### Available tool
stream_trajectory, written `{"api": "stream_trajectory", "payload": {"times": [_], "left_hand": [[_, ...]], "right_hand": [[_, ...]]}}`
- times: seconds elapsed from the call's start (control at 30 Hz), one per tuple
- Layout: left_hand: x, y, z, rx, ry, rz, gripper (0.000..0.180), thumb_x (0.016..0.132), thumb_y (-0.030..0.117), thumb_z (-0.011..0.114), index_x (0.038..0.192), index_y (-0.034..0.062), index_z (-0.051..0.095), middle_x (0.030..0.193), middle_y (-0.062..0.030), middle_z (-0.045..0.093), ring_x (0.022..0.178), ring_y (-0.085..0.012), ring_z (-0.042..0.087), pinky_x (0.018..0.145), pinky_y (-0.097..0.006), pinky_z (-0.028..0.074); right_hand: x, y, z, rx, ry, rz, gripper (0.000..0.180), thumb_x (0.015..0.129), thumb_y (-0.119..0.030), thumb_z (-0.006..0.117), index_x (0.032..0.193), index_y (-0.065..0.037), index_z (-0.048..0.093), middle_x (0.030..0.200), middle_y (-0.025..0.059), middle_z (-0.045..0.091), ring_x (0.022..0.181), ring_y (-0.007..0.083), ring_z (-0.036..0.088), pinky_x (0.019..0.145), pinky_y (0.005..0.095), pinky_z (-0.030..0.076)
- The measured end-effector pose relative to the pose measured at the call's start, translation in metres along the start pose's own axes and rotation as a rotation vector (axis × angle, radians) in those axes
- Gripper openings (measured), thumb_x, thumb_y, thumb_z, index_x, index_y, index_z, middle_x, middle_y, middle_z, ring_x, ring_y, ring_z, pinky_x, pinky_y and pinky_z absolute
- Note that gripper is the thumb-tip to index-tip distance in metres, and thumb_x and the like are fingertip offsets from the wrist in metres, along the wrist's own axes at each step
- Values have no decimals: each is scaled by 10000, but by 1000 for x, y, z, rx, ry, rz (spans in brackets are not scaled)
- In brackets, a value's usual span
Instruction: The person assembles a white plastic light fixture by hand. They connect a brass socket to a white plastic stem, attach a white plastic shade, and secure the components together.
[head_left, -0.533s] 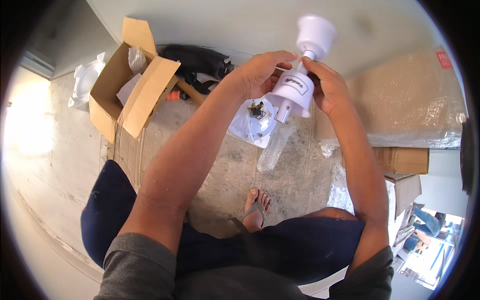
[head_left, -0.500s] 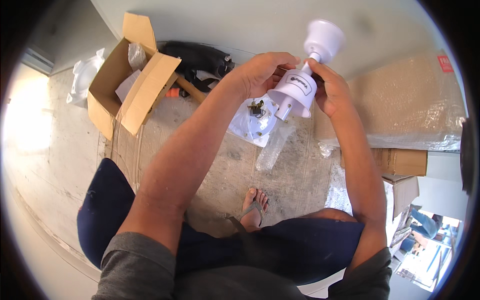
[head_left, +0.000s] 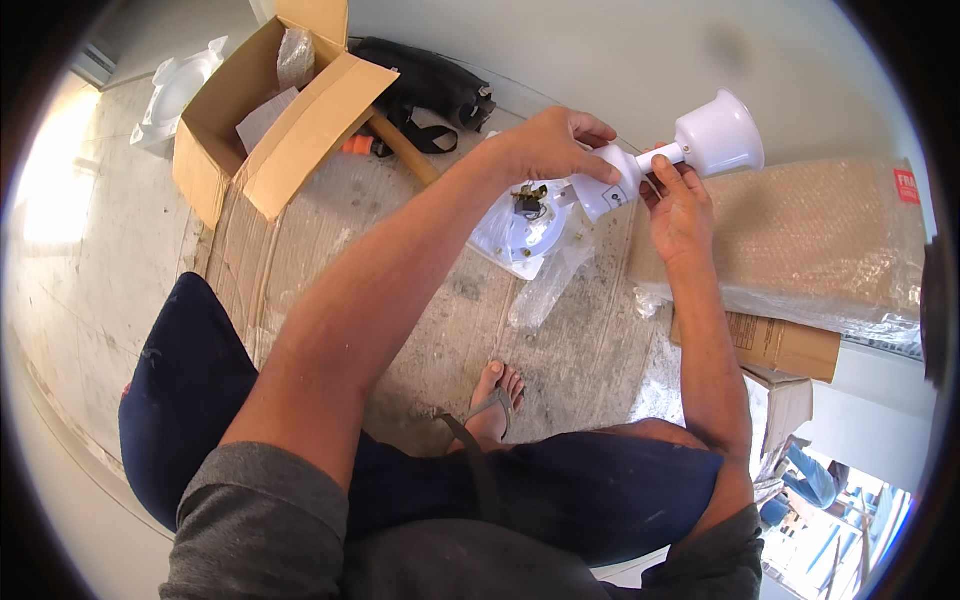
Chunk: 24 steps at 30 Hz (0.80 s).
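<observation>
Between my hands is a white ceiling fan downrod with a bell-shaped cup at each end, tilted so that its far cup points up to the right. My left hand is closed on the nearer cup, its thumb on the cup's side below a dark printed mark. My right hand pinches the thin rod between the two cups. Below them, a round white fixture with brass-coloured parts and dark wiring lies on the floor, partly hidden by the downrod and left hand.
An open cardboard box stands at the far left, beside a white moulded piece. A black bag and a wooden handle lie next to it. Clear plastic wrap is on the floor. A large wrapped carton stands right.
The downrod has swung from nearly upright to leaning right. My left hand has moved onto the nearer cup, and my right hand has shifted right and down along with the rod.
</observation>
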<state>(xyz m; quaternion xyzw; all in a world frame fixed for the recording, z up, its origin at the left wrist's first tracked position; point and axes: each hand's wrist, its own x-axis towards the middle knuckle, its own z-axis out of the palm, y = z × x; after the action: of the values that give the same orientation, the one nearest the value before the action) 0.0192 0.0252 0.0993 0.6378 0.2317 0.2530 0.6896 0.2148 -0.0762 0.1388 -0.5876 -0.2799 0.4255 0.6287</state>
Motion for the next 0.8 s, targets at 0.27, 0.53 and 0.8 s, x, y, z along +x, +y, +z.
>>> {"api": "stream_trajectory", "payload": {"times": [0.27,0.53,0.8], "left_hand": [[-3,-11,-14,140,-57,28,691,745,243,847,1347,3,609,1266,-210,666,1222,-313,620,1036,-384,485],[-2,-21,-20,190,-25,27,661,744,229,838,1330,10,625,1268,-200,666,1215,-304,623,1038,-380,485],[3,-30,-21,261,-48,66,679,722,238,843,1334,34,630,1298,-204,651,1207,-327,621,1045,-379,478]], "right_hand": [[-5,17,1,-82,-116,-109,259,874,19,747,1112,-8,648,1078,78,655,1009,196,633,890,364,530],[-4,30,6,-37,-113,-105,279,878,52,721,1133,-9,625,1082,85,645,1025,202,635,890,355,529],[-12,38,7,-73,-5,-95,298,888,49,716,1163,18,605,1118,113,646,1053,220,640,955,356,539]]}}
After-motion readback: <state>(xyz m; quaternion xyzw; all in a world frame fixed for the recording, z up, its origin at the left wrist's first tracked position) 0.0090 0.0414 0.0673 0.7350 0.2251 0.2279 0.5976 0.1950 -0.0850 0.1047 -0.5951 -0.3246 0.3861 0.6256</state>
